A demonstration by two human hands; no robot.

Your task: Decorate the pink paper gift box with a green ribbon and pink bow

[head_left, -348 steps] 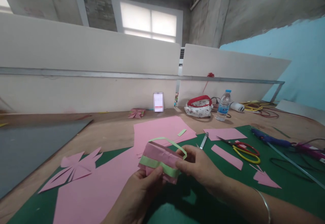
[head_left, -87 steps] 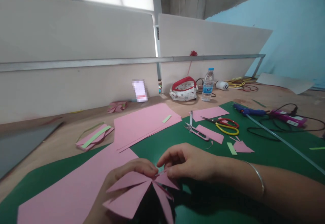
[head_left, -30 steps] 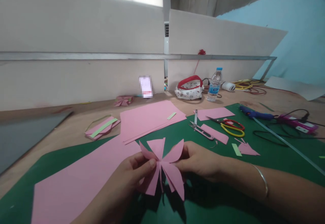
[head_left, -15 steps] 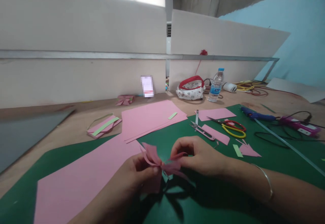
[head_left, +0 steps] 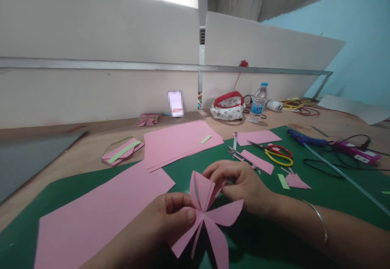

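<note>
A pink paper flower point(head_left: 210, 217) with several long petals is held up between my two hands, its face turned toward me. My left hand point(head_left: 172, 216) pinches it near the centre, thumb in front. My right hand point(head_left: 236, 181) grips a petal at the upper right; its fingertips are partly hidden behind the paper. Below the flower lies the green cutting mat point(head_left: 262, 240). Left of my hands a large pink paper sheet point(head_left: 100, 220) rests partly on the mat.
Thread snips point(head_left: 240, 158), scissors point(head_left: 276, 151) and paper scraps point(head_left: 297, 181) lie to the right. Beyond are a blue glue gun point(head_left: 307, 137), a water bottle point(head_left: 258, 104) and a white pouch point(head_left: 228, 108). Stacked pink sheets point(head_left: 183, 143) and a folded pink piece point(head_left: 123, 151) lie further back.
The flower has turned from edge-on to facing me, so its petals now show spread out. Both hands still hold it, and the right has shifted slightly.
</note>
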